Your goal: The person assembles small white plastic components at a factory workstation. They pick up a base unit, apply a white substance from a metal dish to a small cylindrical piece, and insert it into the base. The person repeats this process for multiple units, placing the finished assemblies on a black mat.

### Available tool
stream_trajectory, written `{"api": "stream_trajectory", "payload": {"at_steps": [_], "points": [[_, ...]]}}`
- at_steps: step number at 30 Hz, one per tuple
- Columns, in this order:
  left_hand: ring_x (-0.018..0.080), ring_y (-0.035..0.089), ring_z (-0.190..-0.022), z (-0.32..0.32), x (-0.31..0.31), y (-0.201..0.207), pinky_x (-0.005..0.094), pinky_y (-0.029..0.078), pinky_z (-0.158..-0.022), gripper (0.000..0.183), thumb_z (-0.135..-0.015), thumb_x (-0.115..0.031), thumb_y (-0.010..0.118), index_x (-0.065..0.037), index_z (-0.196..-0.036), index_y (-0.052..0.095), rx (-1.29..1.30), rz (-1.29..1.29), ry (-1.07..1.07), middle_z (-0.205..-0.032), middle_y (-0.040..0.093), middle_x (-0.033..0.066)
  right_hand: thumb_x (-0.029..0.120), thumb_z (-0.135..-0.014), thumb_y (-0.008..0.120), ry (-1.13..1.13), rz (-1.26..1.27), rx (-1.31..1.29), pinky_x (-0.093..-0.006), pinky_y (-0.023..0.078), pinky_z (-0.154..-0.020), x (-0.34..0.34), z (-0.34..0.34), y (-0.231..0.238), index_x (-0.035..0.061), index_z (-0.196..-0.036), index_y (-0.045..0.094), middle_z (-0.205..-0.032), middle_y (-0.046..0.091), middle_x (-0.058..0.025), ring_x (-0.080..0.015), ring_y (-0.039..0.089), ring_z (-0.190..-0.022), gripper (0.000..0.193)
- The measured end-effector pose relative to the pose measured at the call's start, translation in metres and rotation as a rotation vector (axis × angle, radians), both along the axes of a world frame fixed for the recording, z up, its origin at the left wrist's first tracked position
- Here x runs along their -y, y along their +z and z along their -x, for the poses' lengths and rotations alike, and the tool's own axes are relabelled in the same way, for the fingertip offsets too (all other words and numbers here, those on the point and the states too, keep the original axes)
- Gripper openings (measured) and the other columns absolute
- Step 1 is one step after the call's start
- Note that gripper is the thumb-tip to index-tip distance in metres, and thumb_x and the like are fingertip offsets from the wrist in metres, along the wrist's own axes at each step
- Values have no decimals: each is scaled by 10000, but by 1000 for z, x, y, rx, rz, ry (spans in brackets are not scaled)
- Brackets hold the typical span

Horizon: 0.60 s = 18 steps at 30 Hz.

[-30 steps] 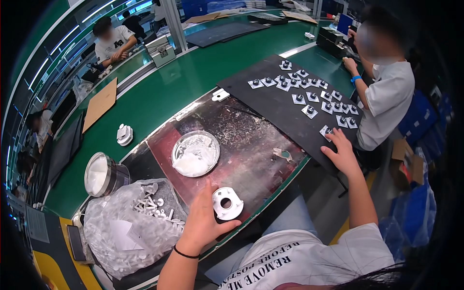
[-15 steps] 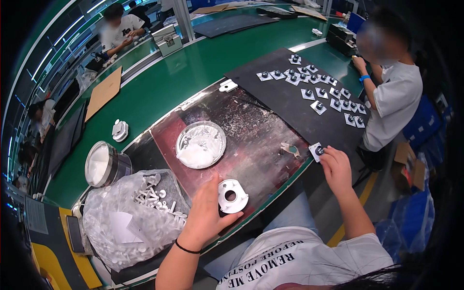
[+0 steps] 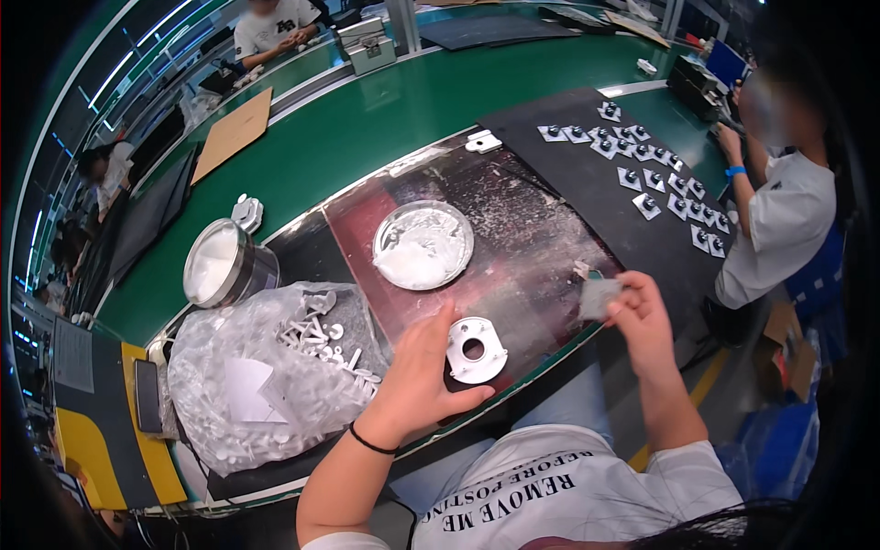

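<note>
A white round plastic housing (image 3: 486, 365) with a central hole lies on the worn reddish-black work board (image 3: 518, 293). My left hand (image 3: 417, 367) is curved beside its left and near edges, thumb and fingers apart; it looks open and not gripping. Over the board's right corner, my right hand (image 3: 642, 312) pinches a small square plate (image 3: 600, 299), whose plain grey face shows, slightly blurred. On the black mat (image 3: 587, 215) lie several similar square white plates (image 3: 654, 180), each with a black round component. A round dish of white paste (image 3: 423, 246) sits beyond the housing.
At left, a clear bag of white plastic screw-like parts (image 3: 266, 385) rests near a tub of white material (image 3: 225, 266). Behind the tub is another white part (image 3: 247, 213). A phone (image 3: 147, 396) lies far left. A co-worker (image 3: 779, 202) sits at right.
My right hand has lifted the square plate from the mat's near corner and turned its grey face into view. My left hand stays by the housing. The whole view has shifted.
</note>
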<state>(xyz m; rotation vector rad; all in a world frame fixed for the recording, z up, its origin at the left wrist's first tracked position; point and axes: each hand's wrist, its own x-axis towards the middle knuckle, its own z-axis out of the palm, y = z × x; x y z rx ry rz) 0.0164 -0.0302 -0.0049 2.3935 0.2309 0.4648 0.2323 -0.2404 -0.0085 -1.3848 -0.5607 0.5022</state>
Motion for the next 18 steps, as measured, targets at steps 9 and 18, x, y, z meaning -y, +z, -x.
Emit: {"api": "stream_trajectory", "payload": {"at_steps": [9, 18], "points": [[381, 472, -1041, 0, 6, -2, 446, 358, -935, 1041, -636, -315, 811, 20, -1422, 216, 41, -38, 86, -1145, 512, 200, 52, -836, 580, 410, 117, 419, -303, 423, -787, -70, 63, 4, 79, -1013, 696, -848, 605, -50, -188, 528, -859, 213], [381, 480, -1045, 1, 6, -8, 454, 358, -930, 1058, -633, -307, 813, -2, -1432, 190, 92, -27, 84, -1138, 508, 202, 79, -782, 626, 543, 91, 834, -349, 391, -805, -80, 49, 2, 90, -972, 703, -809, 600, -35, -233, 504, -835, 206]]}}
